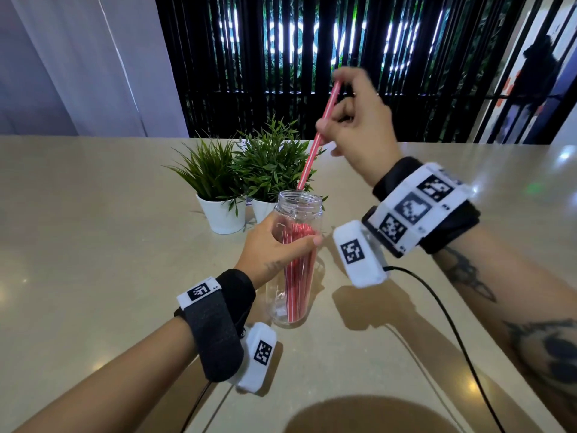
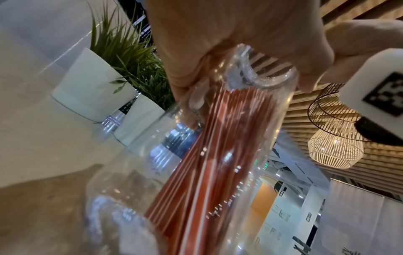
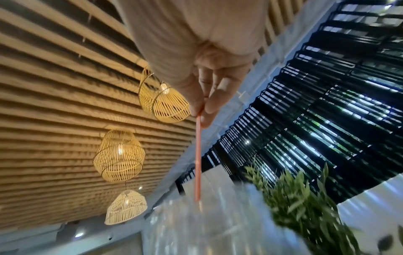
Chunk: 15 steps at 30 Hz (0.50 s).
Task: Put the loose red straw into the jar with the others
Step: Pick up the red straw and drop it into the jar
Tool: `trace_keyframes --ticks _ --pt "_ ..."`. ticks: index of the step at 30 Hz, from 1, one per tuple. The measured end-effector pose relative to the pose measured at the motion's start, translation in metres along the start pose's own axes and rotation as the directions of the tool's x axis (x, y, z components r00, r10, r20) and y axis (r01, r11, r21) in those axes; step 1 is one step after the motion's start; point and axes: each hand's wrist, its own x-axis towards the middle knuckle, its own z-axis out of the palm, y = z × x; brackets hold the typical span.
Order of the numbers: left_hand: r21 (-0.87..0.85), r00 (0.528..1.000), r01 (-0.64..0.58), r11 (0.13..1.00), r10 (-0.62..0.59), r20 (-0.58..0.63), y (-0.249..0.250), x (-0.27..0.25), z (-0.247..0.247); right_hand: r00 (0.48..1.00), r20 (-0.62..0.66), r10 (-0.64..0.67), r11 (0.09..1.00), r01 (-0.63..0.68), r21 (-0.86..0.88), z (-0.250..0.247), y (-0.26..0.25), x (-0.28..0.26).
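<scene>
Left hand [image 1: 274, 242] grips the jar [image 1: 296, 260]; right hand [image 1: 356, 126] pinches the red straw [image 1: 315, 145], its lower end apparently at the mouth.

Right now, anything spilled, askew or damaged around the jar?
Nothing stands out. The clear jar stands on the table, gripped by the left hand, red straws inside. The right hand pinches the loose red straw, its lower end at the jar's mouth. Two potted plants stand upright behind.
</scene>
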Motion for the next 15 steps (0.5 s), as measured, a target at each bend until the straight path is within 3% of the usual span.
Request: trace_keyframes --ticks 11,15 --pt "-0.037 0.999 -0.031 0.999 0.030 -0.016 0.003 0.003 -0.002 0.956 0.290 0.044 0.972 0.026 -0.234 0.022 0.012 -0.043" --pt "-0.045 0.999 -0.037 0.998 0.037 -0.020 0.001 0.003 -0.001 0.968 0.243 0.057 0.987 -0.017 -0.161 0.009 0.014 -0.044"
